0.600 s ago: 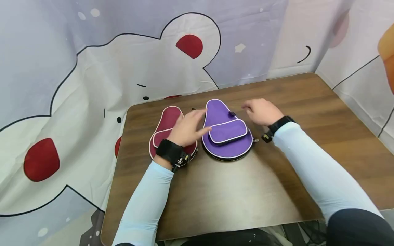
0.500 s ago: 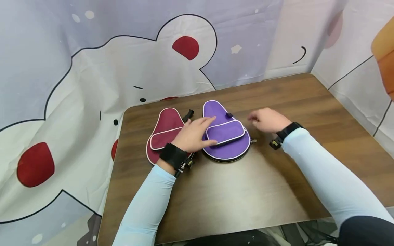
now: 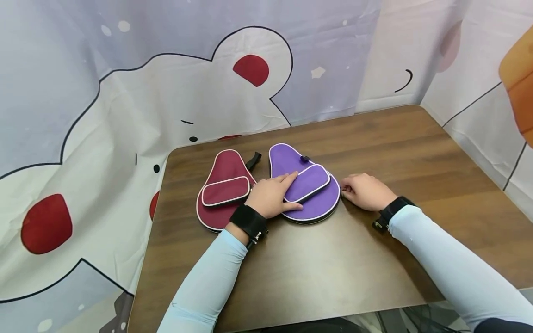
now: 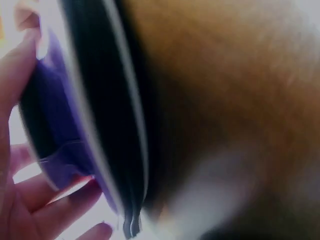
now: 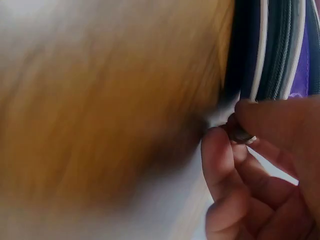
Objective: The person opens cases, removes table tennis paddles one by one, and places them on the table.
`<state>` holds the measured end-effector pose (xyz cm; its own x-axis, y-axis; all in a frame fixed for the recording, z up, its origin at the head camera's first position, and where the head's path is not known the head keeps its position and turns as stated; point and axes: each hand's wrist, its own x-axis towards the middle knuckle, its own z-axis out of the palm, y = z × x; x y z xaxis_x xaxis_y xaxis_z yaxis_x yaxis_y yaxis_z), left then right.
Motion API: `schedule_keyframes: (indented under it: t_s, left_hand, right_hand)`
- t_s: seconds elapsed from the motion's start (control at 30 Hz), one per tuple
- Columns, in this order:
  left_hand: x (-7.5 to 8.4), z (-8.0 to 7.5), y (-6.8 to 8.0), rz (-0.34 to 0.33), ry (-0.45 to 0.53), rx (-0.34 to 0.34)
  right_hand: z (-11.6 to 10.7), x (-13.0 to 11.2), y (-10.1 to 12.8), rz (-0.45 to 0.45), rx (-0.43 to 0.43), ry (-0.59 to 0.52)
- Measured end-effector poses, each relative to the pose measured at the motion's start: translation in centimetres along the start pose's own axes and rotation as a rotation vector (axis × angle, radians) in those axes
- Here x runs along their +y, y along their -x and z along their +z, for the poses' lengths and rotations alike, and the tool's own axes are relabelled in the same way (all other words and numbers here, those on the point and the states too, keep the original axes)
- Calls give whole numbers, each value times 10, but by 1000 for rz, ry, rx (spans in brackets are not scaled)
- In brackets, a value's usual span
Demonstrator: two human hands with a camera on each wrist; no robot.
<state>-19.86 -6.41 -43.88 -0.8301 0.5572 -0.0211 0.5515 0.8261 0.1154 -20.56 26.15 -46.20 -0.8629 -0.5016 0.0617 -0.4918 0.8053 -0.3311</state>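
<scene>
A purple paddle-shaped zip case (image 3: 316, 203) with white piping and a front pocket lies on the table. My left hand (image 3: 268, 196) rests on its left side, fingers spread over the pocket and thumb on the lower part. At the case's right edge, my right hand (image 3: 366, 192) pinches the small metal zipper pull (image 5: 242, 135) between thumb and forefinger, as the right wrist view shows. The black zip band (image 5: 280, 50) runs along the case's side there. Beside it on the left lies a similar dark red case (image 3: 229, 169), partly covered by my left hand.
The brown wooden table (image 3: 316, 273) has a rounded far corner on each side. A black strap (image 3: 253, 161) sticks out from the red case. A printed cloth (image 3: 166, 101) hangs behind the table.
My left hand has come down onto the purple case. The right hand has moved down to the case's right edge and taken hold of the zipper pull.
</scene>
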Motion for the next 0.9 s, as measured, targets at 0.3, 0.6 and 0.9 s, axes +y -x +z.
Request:
schedule_keyframes:
  t_s: [0.3, 0.6, 0.9]
  left_hand:
    - [23, 7, -8, -29, -177, 110]
    - [42, 6, -11, -69, -241, 194]
    - [52, 8, -11, -60, -267, 300]
  right_hand:
    - [-8, 6, 11, 27, 108, -12]
    - [-10, 0, 15, 31, 155, 15]
    - [-12, -7, 19, 36, 163, 37]
